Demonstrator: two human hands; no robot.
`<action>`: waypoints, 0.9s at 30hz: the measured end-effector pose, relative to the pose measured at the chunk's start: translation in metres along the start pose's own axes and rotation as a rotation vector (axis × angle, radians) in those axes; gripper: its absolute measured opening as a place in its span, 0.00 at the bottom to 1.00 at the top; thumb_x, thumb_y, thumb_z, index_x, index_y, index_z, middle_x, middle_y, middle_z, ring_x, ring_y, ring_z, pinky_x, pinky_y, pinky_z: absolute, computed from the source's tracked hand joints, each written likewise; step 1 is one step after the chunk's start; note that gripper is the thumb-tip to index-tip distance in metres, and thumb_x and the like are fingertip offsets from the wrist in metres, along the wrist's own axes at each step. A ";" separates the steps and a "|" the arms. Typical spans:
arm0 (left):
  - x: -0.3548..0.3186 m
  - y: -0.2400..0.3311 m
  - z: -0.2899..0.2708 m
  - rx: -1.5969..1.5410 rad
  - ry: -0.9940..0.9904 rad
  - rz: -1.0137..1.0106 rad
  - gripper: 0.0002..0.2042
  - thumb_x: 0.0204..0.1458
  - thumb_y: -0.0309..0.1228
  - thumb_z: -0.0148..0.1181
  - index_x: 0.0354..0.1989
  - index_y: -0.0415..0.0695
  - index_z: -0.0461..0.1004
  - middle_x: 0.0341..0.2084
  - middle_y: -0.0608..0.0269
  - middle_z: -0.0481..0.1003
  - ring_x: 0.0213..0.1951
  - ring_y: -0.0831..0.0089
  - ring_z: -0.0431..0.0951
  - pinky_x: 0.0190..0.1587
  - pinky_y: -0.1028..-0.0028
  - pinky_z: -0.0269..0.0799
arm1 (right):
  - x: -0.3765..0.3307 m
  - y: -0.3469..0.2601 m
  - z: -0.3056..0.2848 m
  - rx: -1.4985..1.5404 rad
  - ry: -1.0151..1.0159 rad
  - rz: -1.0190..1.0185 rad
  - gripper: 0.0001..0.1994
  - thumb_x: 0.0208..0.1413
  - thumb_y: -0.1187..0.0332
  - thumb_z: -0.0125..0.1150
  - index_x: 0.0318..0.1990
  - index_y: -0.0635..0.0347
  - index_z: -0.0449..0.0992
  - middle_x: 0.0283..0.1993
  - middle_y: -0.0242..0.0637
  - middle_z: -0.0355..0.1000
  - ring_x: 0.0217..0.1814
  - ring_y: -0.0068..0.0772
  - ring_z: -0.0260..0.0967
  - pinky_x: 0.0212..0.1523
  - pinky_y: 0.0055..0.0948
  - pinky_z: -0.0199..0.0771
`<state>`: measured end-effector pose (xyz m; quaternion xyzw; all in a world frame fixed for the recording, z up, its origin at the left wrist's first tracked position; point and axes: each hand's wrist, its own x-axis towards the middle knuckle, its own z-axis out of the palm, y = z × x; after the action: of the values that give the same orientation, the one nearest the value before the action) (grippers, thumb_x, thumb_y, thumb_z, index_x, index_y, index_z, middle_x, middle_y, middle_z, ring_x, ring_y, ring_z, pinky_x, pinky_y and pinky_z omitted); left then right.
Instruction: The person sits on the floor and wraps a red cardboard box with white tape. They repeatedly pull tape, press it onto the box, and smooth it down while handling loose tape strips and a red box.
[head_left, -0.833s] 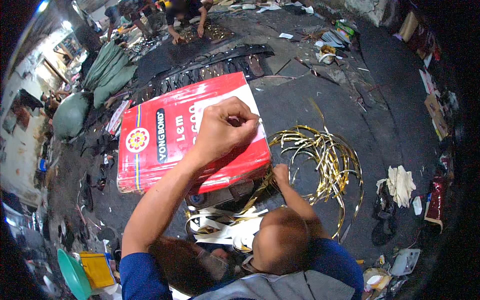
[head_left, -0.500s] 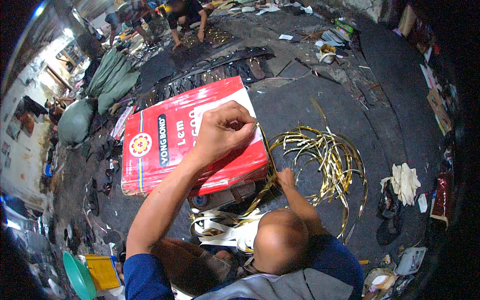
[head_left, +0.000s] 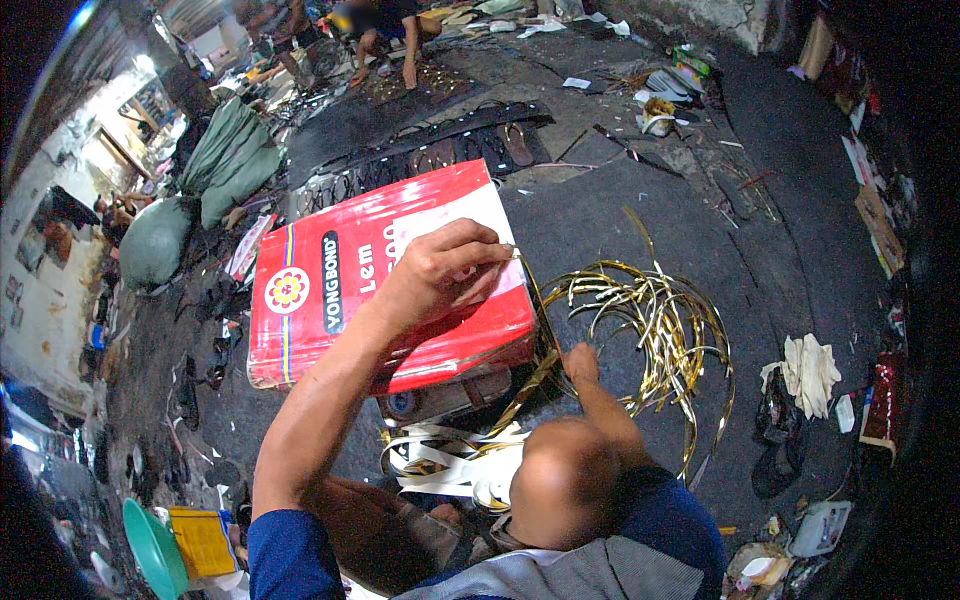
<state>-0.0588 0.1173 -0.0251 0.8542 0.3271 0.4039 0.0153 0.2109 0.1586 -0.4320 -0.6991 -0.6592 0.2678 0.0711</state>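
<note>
A large red box [head_left: 300, 350] with a pale panel and a round flower emblem lies in front of me, raised on a low stand [head_left: 455, 393]. Over its right part reaches my left hand [head_left: 445, 275], thumb and fingertips pinched at the right edge on the upper end of a thin gold strip [head_left: 540, 318]. That strip runs down along the box's side. Lower down, beside the box, my right hand [head_left: 580, 364] is closed around the strip's lower stretch, its fingers partly hidden. A loose coil of shiny gold strips [head_left: 670, 350] spreads on the floor to the right.
White and gold strips [head_left: 455, 460] are heaped below the box. Rows of dark sandals [head_left: 430, 155] lie beyond it, near another person [head_left: 395, 30] crouching. Green sacks [head_left: 160, 245] stand at left, a green basin [head_left: 155, 550] lower left. Pale gloves [head_left: 808, 375] lie at right.
My left hand's fingers have straightened somewhat and lie lower at the box's edge. My right hand has shifted slightly down and to the right. The whole view has moved a little.
</note>
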 end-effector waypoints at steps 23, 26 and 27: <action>-0.019 -0.005 0.013 0.025 -0.066 0.009 0.29 0.60 0.48 0.59 0.62 0.38 0.75 0.62 0.43 0.73 0.66 0.43 0.68 0.70 0.52 0.62 | -0.067 0.106 -0.041 -0.081 0.329 -0.225 0.12 0.62 0.62 0.57 0.42 0.63 0.78 0.39 0.52 0.80 0.38 0.54 0.80 0.40 0.48 0.81; -0.020 -0.002 0.014 0.177 0.005 0.045 0.24 0.59 0.47 0.59 0.59 0.48 0.79 0.60 0.58 0.77 0.62 0.56 0.73 0.65 0.58 0.69 | -0.096 0.085 -0.033 -0.061 0.126 -0.353 0.13 0.62 0.62 0.57 0.42 0.63 0.78 0.39 0.52 0.80 0.39 0.53 0.80 0.41 0.47 0.81; -0.015 -0.004 0.017 0.231 0.029 0.110 0.24 0.58 0.49 0.60 0.59 0.48 0.79 0.60 0.56 0.77 0.59 0.55 0.76 0.63 0.61 0.72 | -0.108 0.082 -0.029 -0.056 0.042 -0.374 0.13 0.62 0.62 0.57 0.43 0.63 0.79 0.39 0.51 0.80 0.39 0.52 0.80 0.41 0.47 0.80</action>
<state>-0.0556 0.1156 -0.0479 0.8610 0.3245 0.3759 -0.1099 0.2984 0.0529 -0.4140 -0.5716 -0.7832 0.2166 0.1140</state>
